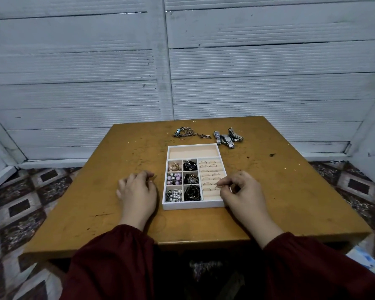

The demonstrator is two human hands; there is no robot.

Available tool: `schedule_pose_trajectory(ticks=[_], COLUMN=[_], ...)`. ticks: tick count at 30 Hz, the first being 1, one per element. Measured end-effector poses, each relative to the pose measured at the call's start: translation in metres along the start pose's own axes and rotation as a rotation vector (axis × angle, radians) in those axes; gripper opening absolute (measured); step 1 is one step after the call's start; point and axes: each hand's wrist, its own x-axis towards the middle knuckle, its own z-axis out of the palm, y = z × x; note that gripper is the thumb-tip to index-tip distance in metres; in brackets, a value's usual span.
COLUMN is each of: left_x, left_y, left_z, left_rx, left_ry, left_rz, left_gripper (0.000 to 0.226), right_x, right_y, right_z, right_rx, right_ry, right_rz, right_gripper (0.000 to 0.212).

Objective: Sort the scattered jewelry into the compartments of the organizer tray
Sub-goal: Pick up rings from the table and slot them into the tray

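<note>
The right hand (240, 189) pinched what looked like a ring (217, 187) over the tray (193, 206), probably to slot it in, while the left hand (136, 189) rested loosely curled alongside, with bracelets (191, 134) and watches (228, 137) unsorted behind.

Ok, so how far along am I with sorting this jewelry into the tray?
Mostly done. The six small compartments are filled, and rings sit in the ring rows. Your right hand seems to be pinching a ring there, while your left hand rests on the table. Still left are the chain pile and watches beyond the tray. Its long back compartment is empty.
</note>
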Motion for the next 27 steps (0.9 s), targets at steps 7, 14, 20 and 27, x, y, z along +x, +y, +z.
schedule_pose_trajectory(ticks=[7,14,20,27], left_x=[0.0007,0.0021,0.0022,0.0013], left_y=[-0.0015,-0.0029,-0.003,-0.0031], left_z=[0.0017,0.0028,0.0027,0.0019], left_rx=[0.02,0.044,0.043,0.03], left_ry=[-0.002,-0.011,-0.016,-0.014], left_rz=[0.006,0.007,0.003,0.012], left_gripper=[0.026,0.026,0.026,0.025], right_x=[-0.0007,-0.0008,-0.0001,-0.0001], right_y=[-0.0011,-0.0005,0.0005,0.0018], right_z=[0.0009,0.002,0.0014,0.0024], right_rx=[-0.043,-0.073,-0.075,-0.019], right_ry=[-0.011,-0.011,-0.018,0.022], right_rz=[-0.013,-0.028,-0.02,-0.031], right_gripper=[0.027,0.024,0.023,0.026])
